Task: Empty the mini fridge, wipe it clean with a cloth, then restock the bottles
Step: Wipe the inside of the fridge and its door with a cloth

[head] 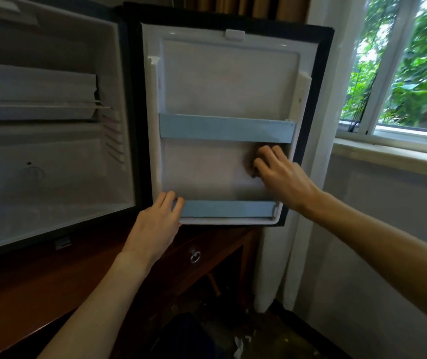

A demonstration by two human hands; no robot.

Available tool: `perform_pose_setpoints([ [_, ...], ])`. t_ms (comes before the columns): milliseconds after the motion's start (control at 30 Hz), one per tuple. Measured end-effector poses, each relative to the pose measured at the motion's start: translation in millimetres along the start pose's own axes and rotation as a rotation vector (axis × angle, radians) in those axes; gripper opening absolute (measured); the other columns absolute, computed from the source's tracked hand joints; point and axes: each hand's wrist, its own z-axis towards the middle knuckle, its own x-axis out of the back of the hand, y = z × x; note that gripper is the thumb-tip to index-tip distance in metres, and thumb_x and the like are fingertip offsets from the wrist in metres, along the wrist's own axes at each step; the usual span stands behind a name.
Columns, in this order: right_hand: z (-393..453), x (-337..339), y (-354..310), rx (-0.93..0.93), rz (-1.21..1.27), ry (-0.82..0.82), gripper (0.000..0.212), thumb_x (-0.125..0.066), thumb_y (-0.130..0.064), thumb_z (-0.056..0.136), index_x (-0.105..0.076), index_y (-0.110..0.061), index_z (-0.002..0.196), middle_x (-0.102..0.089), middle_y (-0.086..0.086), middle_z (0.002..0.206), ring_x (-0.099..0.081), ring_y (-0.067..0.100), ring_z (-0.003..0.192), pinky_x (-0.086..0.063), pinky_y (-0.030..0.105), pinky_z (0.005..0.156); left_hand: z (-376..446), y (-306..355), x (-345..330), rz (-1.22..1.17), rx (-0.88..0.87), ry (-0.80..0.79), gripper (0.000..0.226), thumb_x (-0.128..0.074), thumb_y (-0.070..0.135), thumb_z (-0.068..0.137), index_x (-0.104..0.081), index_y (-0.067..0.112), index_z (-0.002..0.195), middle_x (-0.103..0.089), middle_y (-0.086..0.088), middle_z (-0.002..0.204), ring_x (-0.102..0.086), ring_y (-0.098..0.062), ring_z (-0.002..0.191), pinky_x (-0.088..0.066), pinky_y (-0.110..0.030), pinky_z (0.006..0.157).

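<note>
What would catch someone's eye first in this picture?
The open mini fridge door fills the centre, its two pale blue door rails bare of bottles. The right hand presses against the door's inner panel, while the left hand grips the door's lower left corner.

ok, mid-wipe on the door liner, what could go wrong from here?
1. The right hand presses close under the upper blue rail; an upward stroke could knock it loose.
2. The left hand steadies the open door only at the lower rail; hard pressure might swing it.
3. The cloth is barely visible, so coverage is hard to confirm.
</note>
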Motion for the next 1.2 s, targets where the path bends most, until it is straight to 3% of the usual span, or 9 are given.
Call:
perform_pose_setpoints([
  [233,21.8,-8.9,-29.5,-0.12,0.052,0.037,0.04,-0.073,-0.011,0.083,-0.058,-0.005,0.119,-0.044,0.013,0.13,-0.044,0.03,0.118,-0.059,0.039,0.073,0.0,2.9,-1.3,0.0,0.037,-0.025,0.057,-0.085,0.028,0.076,-0.06,0.007,0.123,-0.054,-0.009,0.113,-0.056,-0.023,0.103,-0.05,-0.028,0.053],
  [400,90.3,-12.2,-105.5,0.018,0.196,0.203,0.011,-0.061,-0.002,0.08,-0.062,-0.001,0.091,-0.056,0.019,0.108,-0.05,0.035,0.098,-0.052,0.041,0.053,5.3,6.3,-2.4,0.034,0.041,-0.046,0.056,-0.086,0.029,0.075,-0.061,0.009,0.121,-0.056,-0.01,0.114,-0.057,-0.025,0.107,-0.051,-0.029,0.054],
  [533,117.4,-9.2,-133.7,0.034,0.263,0.14,0.039,-0.079,-0.01,0.068,-0.064,-0.001,0.102,-0.056,0.017,0.121,-0.051,0.032,0.107,-0.057,0.038,0.062,9.4,6.1,-6.7,0.025,0.05,-0.046,0.051,-0.082,0.025,0.08,-0.057,0.011,0.123,-0.054,-0.008,0.118,-0.057,-0.022,0.107,-0.054,-0.028,0.058],
  [600,110.3,-9.5,-122.9,0.068,0.226,0.162,0.032,-0.074,-0.009,0.074,-0.063,-0.003,0.103,-0.056,0.016,0.12,-0.051,0.032,0.105,-0.054,0.035,0.059,8.8,5.7,-5.6,0.025,0.046,-0.051,0.052,-0.082,0.025,0.08,-0.057,0.011,0.124,-0.054,-0.008,0.116,-0.056,-0.023,0.106,-0.054,-0.029,0.058],
  [700,90.5,-14.4,-88.5,0.1,0.1,0.2,0.017,-0.064,-0.005,0.084,-0.06,-0.007,0.1,-0.055,0.016,0.114,-0.051,0.033,0.1,-0.037,0.03,0.049,6.6,2.7,-4.4,0.013,0.022,-0.053,0.053,-0.084,0.028,0.077,-0.059,0.009,0.119,-0.054,-0.011,0.114,-0.057,-0.026,0.105,-0.054,-0.032,0.055],
  [767,71.8,-18.2,-59.9,0.074,0.054,0.165,0.02,-0.062,-0.001,0.083,-0.058,-0.008,0.101,-0.051,0.017,0.117,-0.049,0.035,0.103,-0.044,0.032,0.051,6.3,1.9,-3.5,0.011,0.018,-0.059,0.053,-0.084,0.029,0.078,-0.058,0.009,0.119,-0.053,-0.01,0.114,-0.056,-0.025,0.104,-0.054,-0.032,0.054],
  [833,44.7,-19.6,-27.9,0.011,0.024,0.094,0.026,-0.064,-0.004,0.083,-0.056,-0.009,0.108,-0.046,0.018,0.125,-0.046,0.036,0.112,-0.055,0.038,0.065,7.1,1.4,-3.1,0.01,0.016,-0.053,0.053,-0.086,0.028,0.075,-0.059,0.008,0.117,-0.053,-0.009,0.111,-0.056,-0.024,0.102,-0.052,-0.031,0.051],
  [1000,0.7,-12.5,11.0,-0.063,-0.042,-0.07,0.048,-0.079,-0.017,0.075,-0.056,-0.012,0.117,-0.043,0.014,0.13,-0.044,0.031,0.113,-0.058,0.036,0.074,8.1,1.0,-3.0,0.014,0.024,-0.061,0.057,-0.091,0.024,0.068,-0.062,0.008,0.114,-0.054,-0.008,0.106,-0.056,-0.023,0.097,-0.047,-0.029,0.046],
  [1200,33.2,-26.0,-23.9,-0.026,0.026,0.011,0.033,-0.075,-0.015,0.08,-0.062,-0.011,0.111,-0.048,0.015,0.126,-0.05,0.034,0.11,-0.058,0.04,0.073,12.2,6.5,-7.1,0.039,0.06,-0.093,0.062,-0.092,0.023,0.067,-0.059,0.012,0.118,-0.052,-0.006,0.111,-0.054,-0.021,0.103,-0.05,-0.028,0.051],
])
